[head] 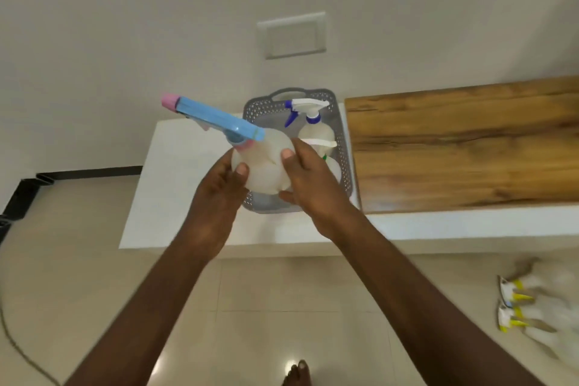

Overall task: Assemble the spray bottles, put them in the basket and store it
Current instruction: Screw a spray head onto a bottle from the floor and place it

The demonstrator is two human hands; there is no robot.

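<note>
Both hands hold a white spray bottle (266, 163) above the near end of a grey perforated basket (343, 147). My left hand (221, 185) grips the bottle's left side and my right hand (308, 185) grips its right side. The bottle carries a light-blue spray head (216, 121) with a pink nozzle tip, pointing up and left. Inside the basket stands a white bottle with a white and purple trigger head (308, 110), and behind my right hand another bottle with a green-marked head (327, 150) is partly hidden.
The basket rests on a white counter (175, 191) beside a raised wooden top (463, 147). A wall plate (293, 34) hangs behind. Blurred white bottles with yellow trigger heads (517, 307) lie on the tiled floor at the right. A cable curves at the lower left.
</note>
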